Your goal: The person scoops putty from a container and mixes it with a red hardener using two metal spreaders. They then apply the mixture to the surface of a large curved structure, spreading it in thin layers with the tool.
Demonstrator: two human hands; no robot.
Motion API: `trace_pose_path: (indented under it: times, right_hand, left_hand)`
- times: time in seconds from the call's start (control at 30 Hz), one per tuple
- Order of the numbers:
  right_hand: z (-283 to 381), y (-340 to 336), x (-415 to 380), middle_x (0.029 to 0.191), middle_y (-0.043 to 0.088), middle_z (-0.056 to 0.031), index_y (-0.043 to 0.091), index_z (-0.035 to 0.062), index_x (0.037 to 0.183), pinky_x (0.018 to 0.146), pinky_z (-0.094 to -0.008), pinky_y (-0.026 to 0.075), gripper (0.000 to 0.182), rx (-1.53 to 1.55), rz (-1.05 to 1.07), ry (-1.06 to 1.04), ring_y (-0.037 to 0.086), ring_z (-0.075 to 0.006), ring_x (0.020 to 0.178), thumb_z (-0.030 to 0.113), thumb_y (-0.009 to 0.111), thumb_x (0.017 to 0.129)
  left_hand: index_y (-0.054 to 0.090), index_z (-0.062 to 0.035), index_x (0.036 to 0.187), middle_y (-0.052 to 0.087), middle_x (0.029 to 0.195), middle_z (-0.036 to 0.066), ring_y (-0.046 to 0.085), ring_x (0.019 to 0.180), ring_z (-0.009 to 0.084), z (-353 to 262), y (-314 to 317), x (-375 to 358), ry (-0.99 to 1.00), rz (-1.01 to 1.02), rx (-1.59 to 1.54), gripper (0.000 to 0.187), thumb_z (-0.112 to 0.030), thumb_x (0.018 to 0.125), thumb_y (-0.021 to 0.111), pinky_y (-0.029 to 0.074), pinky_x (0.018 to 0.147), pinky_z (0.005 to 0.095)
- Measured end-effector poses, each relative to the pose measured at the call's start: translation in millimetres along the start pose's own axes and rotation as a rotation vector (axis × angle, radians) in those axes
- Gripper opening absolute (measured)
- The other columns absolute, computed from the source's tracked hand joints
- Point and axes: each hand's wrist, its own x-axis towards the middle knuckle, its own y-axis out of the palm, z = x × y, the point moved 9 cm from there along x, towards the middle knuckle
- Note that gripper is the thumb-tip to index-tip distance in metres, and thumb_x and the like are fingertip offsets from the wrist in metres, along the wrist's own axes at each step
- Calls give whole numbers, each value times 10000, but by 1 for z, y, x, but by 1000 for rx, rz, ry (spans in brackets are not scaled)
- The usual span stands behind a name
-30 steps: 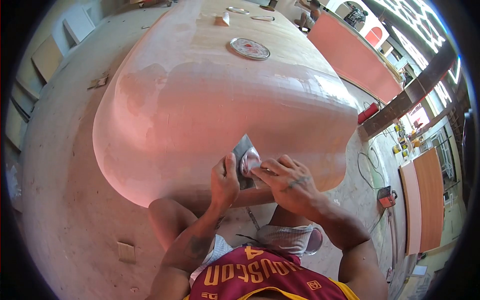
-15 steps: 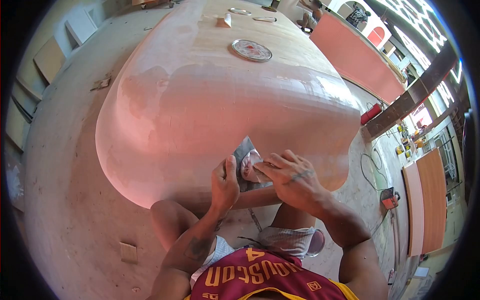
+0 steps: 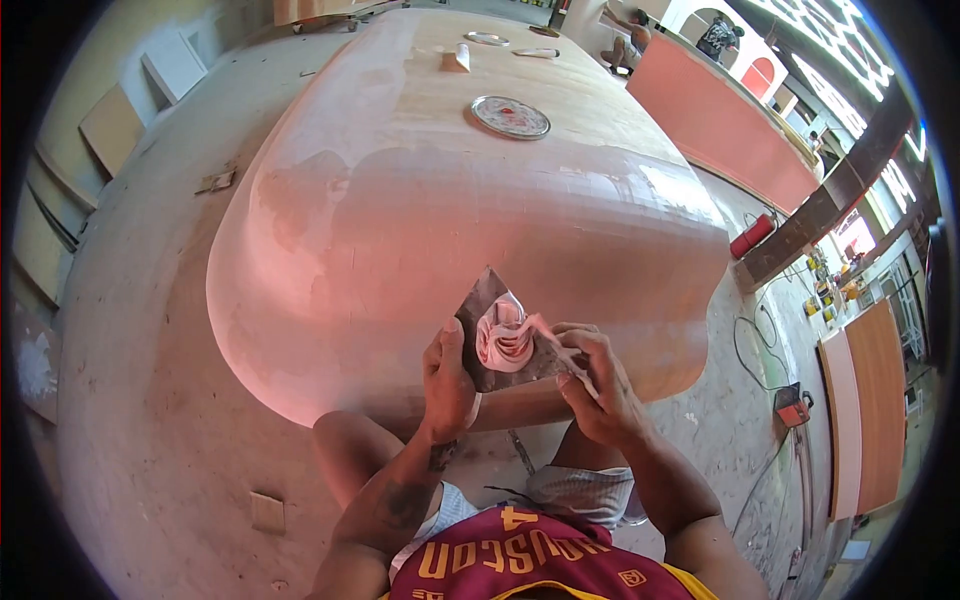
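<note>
A dark, flat plate (image 3: 484,296) bearing a swirled mound of pink paste (image 3: 505,338) is gripped at its left edge by my left hand (image 3: 449,385). My right hand (image 3: 603,385) is closed on a thin spreader (image 3: 572,362), whose tip touches the paste near the plate's right side. Both hands are in front of a large, rounded pink and bare-wood piece (image 3: 400,240). On top of it are a round metal lid (image 3: 510,117) with reddish smears, a small white tube (image 3: 462,57) and another slim tool (image 3: 536,52).
A red and black box (image 3: 793,405) with cables lies on the right floor, near curved wooden panels (image 3: 868,410). A dark beam (image 3: 835,200) slants at the right. Behind a pink counter (image 3: 720,115) are two people. Boards lean at the left.
My right hand has turned and moved slightly down and right, showing the spreader. The paste is now more exposed and swirled. The whole view has shifted slightly.
</note>
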Motion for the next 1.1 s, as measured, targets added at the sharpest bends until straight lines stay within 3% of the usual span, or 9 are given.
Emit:
trace_pose_path:
  times: [0.07, 0.17, 0.27, 0.57, 0.67, 0.77, 0.87, 1.03, 1.1]
  right_hand:
    - [5, 3, 6, 1363, 536, -226, 421, 27, 1380, 1002, -436, 494, 525, -107, 112, -118, 590, -421, 1197, -48, 580, 886]
    - [-5, 10, 5, 1395, 483, -234, 379, 36, 1394, 1026, -442, 479, 566, -93, 208, -73, 560, -419, 1236, -64, 568, 870]
    - [-12, 14, 6, 1409, 451, -239, 347, 40, 1401, 1058, -449, 462, 599, -106, 265, -59, 530, -420, 1287, -56, 600, 867]
    - [-21, 6, -1, 1429, 447, -248, 420, 43, 1377, 1113, -471, 442, 586, -374, 272, 11, 454, -443, 1375, -36, 666, 851]
    - [-31, -11, -10, 1284, 553, -214, 487, 29, 1312, 1055, -464, 491, 417, -504, 189, 103, 566, -393, 1269, 5, 627, 920]
    - [-84, -42, -50, 1107, 626, -131, 536, 30, 1252, 949, -415, 549, 272, 175, -113, 618, 659, -272, 1085, 48, 578, 985]
    - [-74, -48, -82, 1015, 630, -50, 555, 33, 1219, 869, -353, 562, 214, 904, -327, 578, 656, -151, 971, 61, 558, 1006]
    - [-73, -7, -100, 1075, 648, -37, 586, 22, 1219, 812, -304, 570, 230, 1145, -412, 564, 665, -130, 920, 101, 616, 1006]
    - [-77, 5, -112, 1113, 666, -67, 571, 3, 1255, 853, -347, 572, 260, 1205, -399, 600, 680, -171, 963, 74, 597, 1007]
  left_hand:
    - [620, -41, 990, 672, 1028, 51, 622, 908, 99, -4, 4, -2, 2, -2, -27, 396, -361, 1139, 440, 541, 813, 294]
    - [616, -32, 989, 670, 1058, 58, 631, 934, 111, -8, 12, -4, 12, 40, -52, 388, -347, 1139, 446, 546, 859, 307]
    - [637, -7, 1171, 714, 1143, 94, 706, 994, 163, -10, 12, -6, 9, 91, -77, 372, -332, 1130, 459, 587, 879, 324]
    - [650, -25, 1163, 714, 1115, 70, 690, 967, 152, 4, -5, 2, 24, 124, -105, 362, -340, 1128, 477, 578, 864, 326]
    - [628, -64, 975, 654, 1014, 4, 582, 928, 73, -8, 9, 0, 41, 57, -53, 341, -356, 1116, 521, 495, 878, 266]
    - [565, -94, 857, 569, 892, -48, 487, 845, 49, -21, 6, 0, 140, -16, 35, 363, -339, 1120, 517, 429, 784, 239]
    - [449, -118, 770, 445, 796, -78, 368, 779, 43, -22, -3, 3, 264, 20, 214, 419, -334, 1124, 509, 322, 687, 239]
    - [404, -113, 758, 403, 760, -87, 330, 751, 43, -19, 31, -9, 322, 91, 359, 445, -341, 1130, 492, 283, 650, 249]
    - [436, -101, 769, 443, 770, -81, 360, 756, 41, -20, 47, -16, 328, 121, 381, 444, -353, 1131, 489, 314, 657, 242]
